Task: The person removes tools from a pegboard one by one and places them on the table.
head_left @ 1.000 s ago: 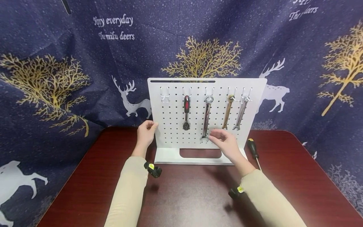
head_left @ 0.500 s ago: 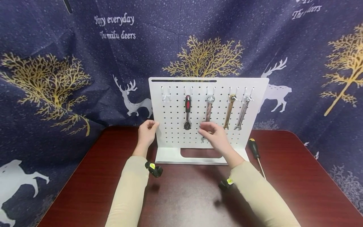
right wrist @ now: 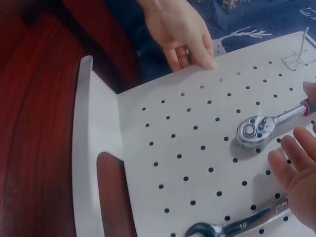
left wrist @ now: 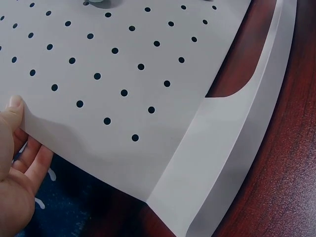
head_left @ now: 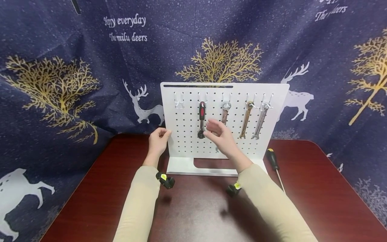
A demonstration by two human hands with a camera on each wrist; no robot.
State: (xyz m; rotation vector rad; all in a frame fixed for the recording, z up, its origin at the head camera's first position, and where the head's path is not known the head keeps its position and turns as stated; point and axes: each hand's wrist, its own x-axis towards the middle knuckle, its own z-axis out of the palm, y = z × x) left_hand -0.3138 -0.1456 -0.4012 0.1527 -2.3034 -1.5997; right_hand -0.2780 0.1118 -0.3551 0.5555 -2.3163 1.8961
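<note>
At its left edge, a white pegboard [head_left: 187, 144] is pinched by my left hand [head_left: 158, 141]. In the left wrist view the thumb [left wrist: 16, 103] lies on the board's front and the fingers reach behind it. My right hand [head_left: 223, 139] is beside a ratchet wrench [head_left: 202, 112] with a red and black handle, hung head down. Its fingers, slightly bent and apart, hold nothing; in the right wrist view they lie close to the ratchet head [right wrist: 251, 131]. Behind this hand hangs a large combination wrench [head_left: 225, 109], its lower part mostly hidden.
A gold-toned wrench [head_left: 246, 121] and a silver wrench [head_left: 260, 122] hang at the right of the board. A wire hook [head_left: 179, 105] sits at its upper left. On the dark red table [head_left: 187, 208], a black-handled screwdriver [head_left: 272, 159] lies right of the stand.
My right hand has moved left and slightly up, from beside the large combination wrench across it to the ratchet wrench. My left hand keeps its grip on the board's edge.
</note>
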